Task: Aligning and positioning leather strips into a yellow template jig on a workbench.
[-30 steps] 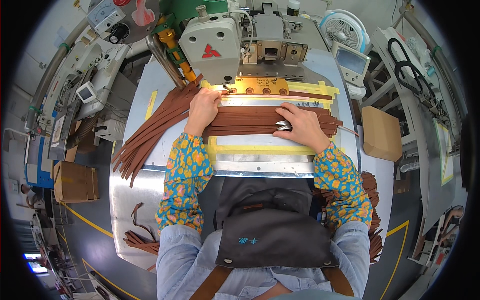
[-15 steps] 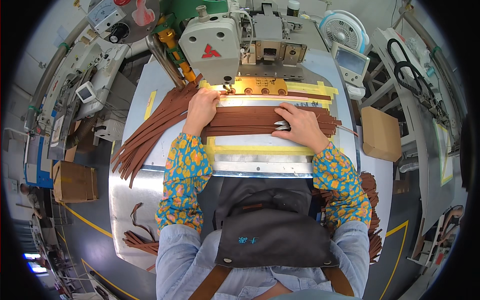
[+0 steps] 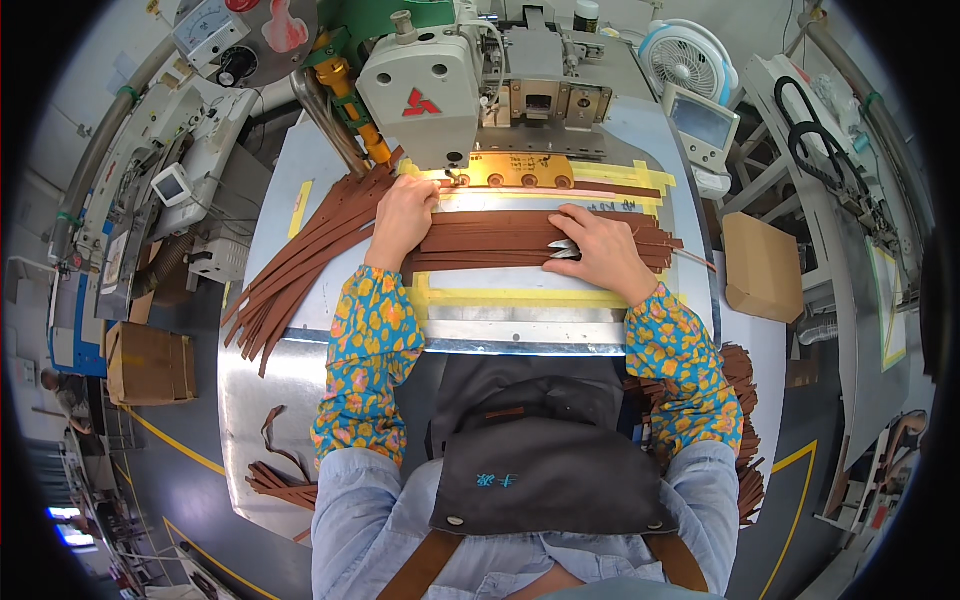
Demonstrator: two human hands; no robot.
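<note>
My left hand [image 3: 402, 222] is closed at the left end of a brown strip [image 3: 620, 190], close under the sewing machine head [image 3: 418, 95]. That strip runs rightward beneath a yellow-gold clamp plate [image 3: 520, 171] with round holes. In my right hand [image 3: 606, 252] is a pair of thread snips [image 3: 565, 249], metal blades pointing left. This hand rests on a row of flat brown strips [image 3: 485, 238] laid side by side on the machine bed. More brown strips [image 3: 300, 265] fan out left of my left hand, past the bed's edge.
A white fan [image 3: 685, 58] and a control screen [image 3: 700, 125] stand at the back right. Cardboard boxes [image 3: 763, 268] [image 3: 150, 364] sit at both sides. Further strips lie on the metal side table [image 3: 250, 400] and in a pile [image 3: 742, 400] by my right elbow.
The clamp plate and the strip under it have shifted very slightly on the bed. My two hands have stayed in place.
</note>
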